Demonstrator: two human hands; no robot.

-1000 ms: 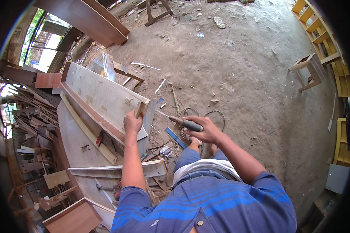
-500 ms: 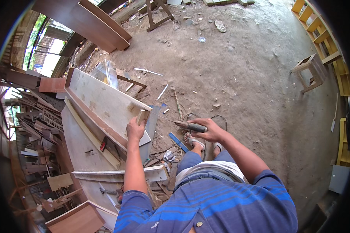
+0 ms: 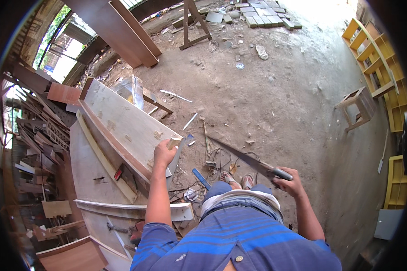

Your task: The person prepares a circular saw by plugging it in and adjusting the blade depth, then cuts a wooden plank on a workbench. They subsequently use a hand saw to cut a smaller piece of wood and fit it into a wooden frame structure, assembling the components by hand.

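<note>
Dirt floor [image 3: 276, 99]: bare grey-brown earth, strewn with chips and offcuts, filling the middle and right of the view.

Stack of large pale plywood boards [image 3: 88, 167]: lay flat at the person's left, several sheets deep, edges bent by the lens.

Long pale wooden panel with reddish-brown edge [image 3: 122, 122]: rested tilted on the stack, its near corner just under the left hand.

Yellow wooden shelving units [image 3: 384, 58]: stood along the right rim, well apart from the person.

Heap of dark timber scraps [image 3: 36, 140]: piled at the far left, beside the boards.

Wooden trestle [image 3: 192, 25]: upright near the top of the view.

Small unpainted wooden stool [image 3: 359, 106]: stood on the floor near the yellow shelving.

Long thin-bladed hand saw with dark grey handle [image 3: 248, 160]: held off the ground in front of the person, blade pointing up-left toward the panel; the tip stood apart from the wood.

Right hand [image 3: 287, 180]: fingers wrapped closed about the saw's handle.

Left hand [image 3: 165, 153]: fingers curled closed around a short pale wooden block [image 3: 174, 143], held at the panel's near corner.

Blue flat strip [image 3: 201, 177]: lay on the floor, just beside the person's sandalled feet [image 3: 239, 180].

Tangle of dark cable [image 3: 221, 158]: on the floor, between the panel and the feet.
</note>
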